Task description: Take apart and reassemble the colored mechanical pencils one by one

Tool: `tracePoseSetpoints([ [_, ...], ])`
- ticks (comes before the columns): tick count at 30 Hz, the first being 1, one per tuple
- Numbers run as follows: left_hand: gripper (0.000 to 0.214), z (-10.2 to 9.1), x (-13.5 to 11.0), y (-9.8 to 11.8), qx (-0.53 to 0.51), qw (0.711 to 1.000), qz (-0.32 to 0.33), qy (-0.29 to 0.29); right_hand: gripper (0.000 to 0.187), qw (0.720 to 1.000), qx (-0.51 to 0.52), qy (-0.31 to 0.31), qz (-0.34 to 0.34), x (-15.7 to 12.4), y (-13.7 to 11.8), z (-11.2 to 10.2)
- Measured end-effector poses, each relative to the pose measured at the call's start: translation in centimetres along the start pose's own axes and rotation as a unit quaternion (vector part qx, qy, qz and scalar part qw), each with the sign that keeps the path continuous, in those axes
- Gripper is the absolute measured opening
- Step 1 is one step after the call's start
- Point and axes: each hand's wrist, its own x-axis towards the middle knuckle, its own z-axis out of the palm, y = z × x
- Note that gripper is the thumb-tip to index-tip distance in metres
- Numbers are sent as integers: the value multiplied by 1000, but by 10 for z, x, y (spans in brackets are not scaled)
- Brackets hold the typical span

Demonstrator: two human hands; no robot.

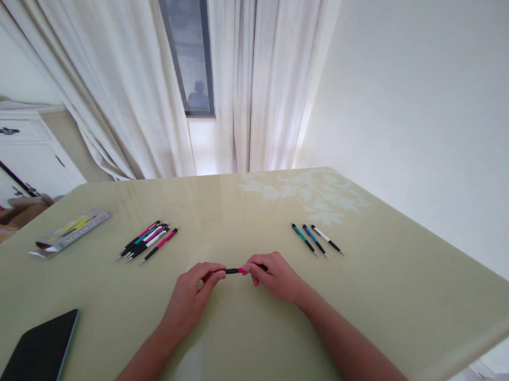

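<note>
Both of my hands grip one black and pink pen (235,270) just above the middle of the pale green table (376,286). My left hand (193,294) pinches its left end with closed fingers. My right hand (275,276) is closed round its right end. To the left lies a bunch of several pens (147,240) in pink, teal, white and black. On the right, three pens (316,239) lie side by side: teal, blue and white.
A flat pen package (69,232) lies at the far left of the table. A dark tablet (30,368) rests at the near left corner. White curtains and a window stand behind the table, a white cabinet (17,150) to the left, a bare wall on the right.
</note>
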Motion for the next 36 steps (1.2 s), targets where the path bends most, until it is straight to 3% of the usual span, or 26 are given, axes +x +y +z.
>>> tracePoseSetpoints([
  [2, 21, 0, 0, 0, -19, 1000, 20, 8, 37, 1000, -2, -8, 6, -1, 0, 1],
  [5, 30, 0, 0, 1, -25, 999, -20, 18, 40, 1000, -2, -12, 11, -1, 0, 3],
  [7, 32, 0, 0, 2, -12, 998, -55, -3, 40, 1000, -2, -9, 11, -1, -1, 3],
  [10, 33, 0, 1, 3, -9, 999, -42, -24, 41, 1000, -4, -8, 14, -1, -2, 2],
  [14, 31, -2, 1, 4, -34, 998, -33, 36, 42, 1000, 1, -7, 17, -1, -5, 1],
  [19, 35, -4, 2, 2, -25, 998, -59, -27, 42, 1000, 6, 2, 13, -1, -5, 0],
  [21, 27, -4, 2, 2, -39, 998, -53, -4, 43, 1000, 5, 4, 14, -1, -4, 0],
  [23, 33, -4, 2, 3, -57, 996, -63, 15, 44, 1000, 5, 4, 11, -1, -3, 1],
  [27, 35, -3, 3, 5, -46, 996, -68, -39, 43, 1000, 5, 2, 3, -1, -3, 1],
  [31, 33, -4, 3, 3, -58, 995, -80, -3, 43, 1000, 7, 2, 7, -1, -4, 0],
  [36, 36, -7, 3, 2, -42, 995, -79, -44, 42, 1000, 14, 4, 9, -2, -3, -1],
])
